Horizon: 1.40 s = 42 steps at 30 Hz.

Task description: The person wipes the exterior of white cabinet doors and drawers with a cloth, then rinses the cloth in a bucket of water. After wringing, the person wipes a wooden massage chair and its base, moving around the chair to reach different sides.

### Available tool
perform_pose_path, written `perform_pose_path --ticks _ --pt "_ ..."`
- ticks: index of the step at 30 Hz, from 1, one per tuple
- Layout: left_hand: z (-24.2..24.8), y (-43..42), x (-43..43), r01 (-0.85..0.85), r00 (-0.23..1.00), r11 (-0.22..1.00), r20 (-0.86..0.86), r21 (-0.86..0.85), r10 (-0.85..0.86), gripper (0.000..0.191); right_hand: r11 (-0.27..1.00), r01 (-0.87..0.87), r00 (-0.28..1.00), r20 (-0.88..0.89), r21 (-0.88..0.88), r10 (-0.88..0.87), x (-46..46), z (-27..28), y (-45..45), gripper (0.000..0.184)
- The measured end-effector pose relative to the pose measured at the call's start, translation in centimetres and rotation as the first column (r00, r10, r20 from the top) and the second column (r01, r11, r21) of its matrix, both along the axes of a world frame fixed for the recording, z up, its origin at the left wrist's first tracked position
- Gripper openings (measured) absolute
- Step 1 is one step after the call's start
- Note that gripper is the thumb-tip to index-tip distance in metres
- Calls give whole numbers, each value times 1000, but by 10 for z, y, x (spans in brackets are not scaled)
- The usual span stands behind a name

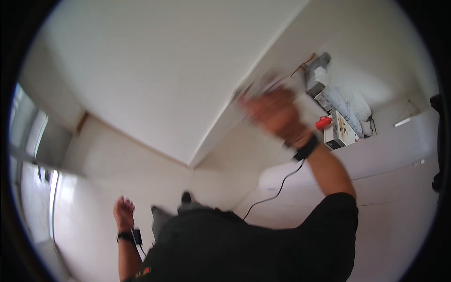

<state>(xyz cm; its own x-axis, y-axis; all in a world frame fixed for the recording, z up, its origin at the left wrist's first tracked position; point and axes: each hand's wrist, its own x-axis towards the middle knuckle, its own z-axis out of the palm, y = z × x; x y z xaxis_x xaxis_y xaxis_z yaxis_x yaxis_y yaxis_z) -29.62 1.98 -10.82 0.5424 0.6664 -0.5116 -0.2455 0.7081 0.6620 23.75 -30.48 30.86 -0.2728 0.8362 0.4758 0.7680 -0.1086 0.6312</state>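
My right hand [276, 112] is raised at the upper middle, close in front of the white wall's corner edge [225, 109]. Motion blurs its fingers. A pale, smeared shape [271, 81] shows at the fingertips; whether it is a held thing cannot be made out. On that wrist sits a black band [306, 148] with a black cable [282, 187] running down towards my body. Low at the left hangs my left hand [124, 213], its fingers loosely bent and nothing visible in them. Its wrist carries another black band [127, 237] with a small black box attached.
Beyond my right hand, a red jug [323, 122] stands beside a white box-like piece [340, 130] with a patterned face. Grey and pale bundles of fabric [338, 98] are heaped behind it. Pale floor [155, 176] meets the wall near my feet. Windows or glazed doors [35, 183] line the left.
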Motion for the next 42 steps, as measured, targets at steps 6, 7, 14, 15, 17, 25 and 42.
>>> perform_pose_path --ticks 6,7,14,15,17,25,42 --pt "-7 -16 6 15 997 997 -80 -81 -21 36 999 17 994 107 37 -21 -11 86 50 59" --pt "-9 -22 9 33 993 998 -111 -59 -40 34 998 45 998 54 -43 -42 -14 59 57 55" --pt "-100 -33 -23 375 779 926 -558 50 -285 40 796 -74 981 -189 -600 -51 -44 -261 128 43" --pt "-119 -34 -34 431 736 900 -601 61 -312 40 716 -3 983 -134 -699 -126 -48 -295 144 43" --pt "-151 -15 -60 498 668 861 -680 106 -303 40 735 7 975 -158 -678 -155 -52 -334 178 44" --pt "-169 -85 -87 291 693 936 -631 -199 -349 32 509 -20 997 -58 -860 -59 -6 -293 209 47" --pt "-131 -187 -54 -271 832 722 -532 -637 -158 24 -161 194 956 149 -968 253 -87 -633 305 43"
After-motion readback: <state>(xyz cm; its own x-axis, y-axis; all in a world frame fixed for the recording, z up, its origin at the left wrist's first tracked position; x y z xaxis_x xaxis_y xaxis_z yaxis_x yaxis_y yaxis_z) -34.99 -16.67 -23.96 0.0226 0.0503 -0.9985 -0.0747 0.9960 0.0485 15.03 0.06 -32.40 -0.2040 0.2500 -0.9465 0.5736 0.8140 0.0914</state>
